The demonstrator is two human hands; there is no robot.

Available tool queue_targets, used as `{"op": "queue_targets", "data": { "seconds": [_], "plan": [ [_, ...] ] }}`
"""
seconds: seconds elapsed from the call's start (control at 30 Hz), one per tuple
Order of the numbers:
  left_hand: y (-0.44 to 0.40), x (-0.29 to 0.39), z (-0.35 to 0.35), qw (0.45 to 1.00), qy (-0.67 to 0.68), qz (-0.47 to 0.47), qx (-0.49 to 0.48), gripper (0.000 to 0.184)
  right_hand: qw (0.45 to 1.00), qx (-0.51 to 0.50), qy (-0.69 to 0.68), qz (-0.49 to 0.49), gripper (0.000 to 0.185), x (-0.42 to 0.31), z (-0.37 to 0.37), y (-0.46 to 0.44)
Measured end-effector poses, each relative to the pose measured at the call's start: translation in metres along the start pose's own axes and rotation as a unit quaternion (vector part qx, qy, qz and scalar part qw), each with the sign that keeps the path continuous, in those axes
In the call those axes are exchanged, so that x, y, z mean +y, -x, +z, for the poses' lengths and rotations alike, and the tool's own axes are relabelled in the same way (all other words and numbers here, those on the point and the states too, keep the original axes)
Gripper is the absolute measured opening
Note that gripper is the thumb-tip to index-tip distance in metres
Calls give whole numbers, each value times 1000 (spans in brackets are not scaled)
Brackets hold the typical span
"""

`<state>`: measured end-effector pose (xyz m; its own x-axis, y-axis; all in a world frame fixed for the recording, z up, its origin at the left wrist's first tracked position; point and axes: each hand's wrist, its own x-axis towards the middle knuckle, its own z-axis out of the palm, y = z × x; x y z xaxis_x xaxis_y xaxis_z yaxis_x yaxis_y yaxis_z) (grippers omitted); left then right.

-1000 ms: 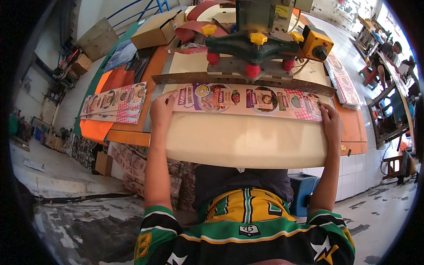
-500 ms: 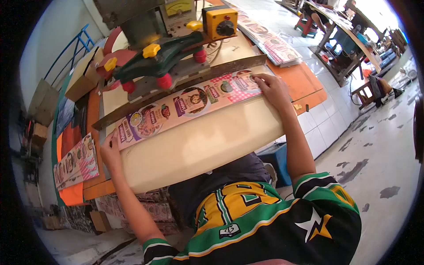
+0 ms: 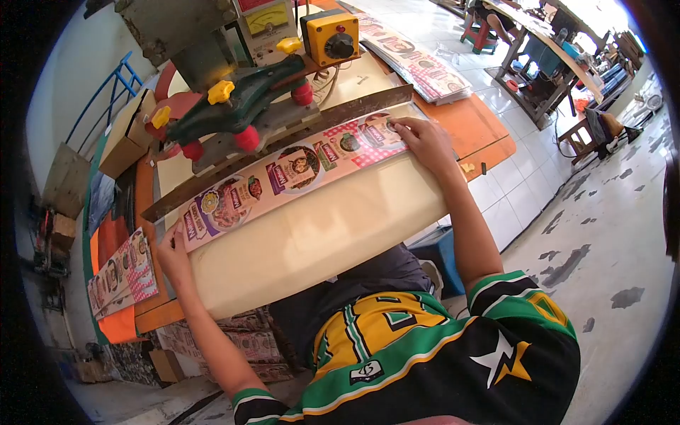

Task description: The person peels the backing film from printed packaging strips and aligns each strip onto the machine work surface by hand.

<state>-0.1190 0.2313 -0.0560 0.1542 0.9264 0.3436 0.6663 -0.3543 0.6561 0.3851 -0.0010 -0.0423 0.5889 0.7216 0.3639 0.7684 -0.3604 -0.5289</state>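
My left hand (image 3: 173, 258) is half closed, with its bent fingers at the left end of a long printed packaging strip (image 3: 290, 173); whether it pinches or only presses, I cannot tell. The strip lies between my two hands, flat upon a cream padded board (image 3: 319, 219) and along a metal bar (image 3: 290, 149). My right hand (image 3: 428, 145) has the fingers closed on its right end.

On the left of the orange desk (image 3: 482, 138) lie more printed strips (image 3: 124, 273), near a cardboard box (image 3: 131, 134). Behind the bar there is a dark green clamp (image 3: 241, 103) with yellow knobs and red feet, then a yellow control box (image 3: 330, 39). To the right there is a stack of prints (image 3: 414, 60), and beyond, on the tiled floor, a red stool (image 3: 482, 35).

The strip shows food pictures and a white brand word, repeated on purple, red and green labels; it seems to begin with "Ma", but the smaller writing I cannot read.
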Motion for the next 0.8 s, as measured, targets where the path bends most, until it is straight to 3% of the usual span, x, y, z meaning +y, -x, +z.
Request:
{"op": "queue_targets", "data": {
  "seconds": [0.4,0.57,0.7,0.8],
  "plan": [
    [1,8,-3,1000,-19,6,-12,34,999,-9,38,11,29,3,2,-1],
    [12,3,0,1000,-12,24,11,34,997,-73,7,28,31,-6,-11,6],
    [32,14,-7,1000,-24,-9,-4,33,998,-51,-12,-30,31,-13,-18,24],
    [47,12,-6,1000,1,18,23,33,999,-34,2,1,29,-24,-21,36]
  ]
}}
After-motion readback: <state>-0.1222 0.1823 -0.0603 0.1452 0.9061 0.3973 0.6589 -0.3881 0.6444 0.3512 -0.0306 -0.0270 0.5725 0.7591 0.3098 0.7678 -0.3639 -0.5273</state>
